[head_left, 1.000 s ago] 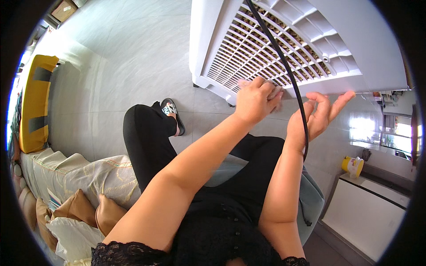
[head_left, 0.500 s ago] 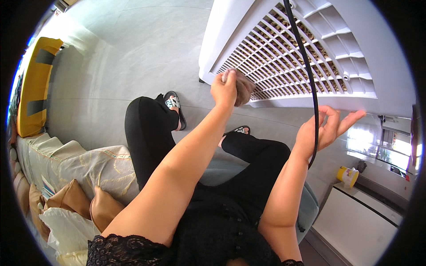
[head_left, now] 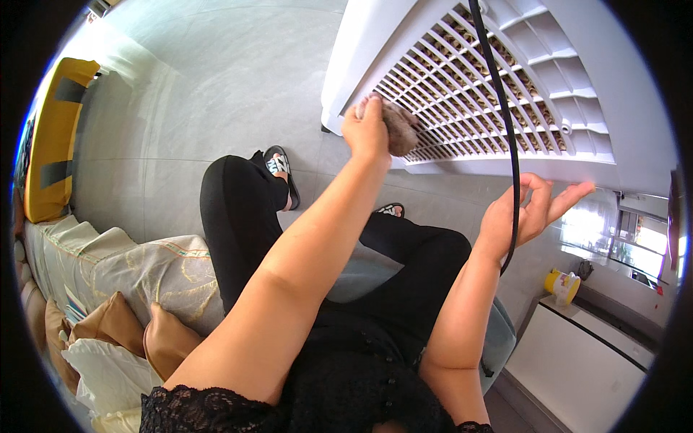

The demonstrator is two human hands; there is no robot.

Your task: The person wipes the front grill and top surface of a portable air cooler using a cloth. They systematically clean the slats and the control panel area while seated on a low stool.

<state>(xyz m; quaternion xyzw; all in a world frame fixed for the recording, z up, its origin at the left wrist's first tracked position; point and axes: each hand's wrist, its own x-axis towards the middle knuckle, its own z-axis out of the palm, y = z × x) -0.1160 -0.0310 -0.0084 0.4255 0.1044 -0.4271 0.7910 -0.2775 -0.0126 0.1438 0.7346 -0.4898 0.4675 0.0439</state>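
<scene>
My left hand (head_left: 366,128) is closed on a crumpled brown-grey cloth (head_left: 401,131), held against the lower left part of a slatted grille (head_left: 462,90). The grille belongs to a large white appliance housing (head_left: 361,61), and tan honeycomb-like material shows behind its slats. At the housing's near edge, my right hand (head_left: 530,209) is open with its fingers apart and nothing in it. Its fingertips lie at that edge; whether they press on it I cannot tell. A black cord (head_left: 503,94) hangs across the grille and passes in front of my right hand.
Grey tiled floor (head_left: 195,94) lies ahead and left. A yellow piece with grey patches (head_left: 61,137) stands at far left, near a cloth-covered seat (head_left: 137,267) with brown cushions (head_left: 115,321). At right, a yellow container (head_left: 561,286) sits on a white cabinet (head_left: 577,361).
My left hand and the cloth have moved slightly up along the grille. My right hand stays in nearly the same place.
</scene>
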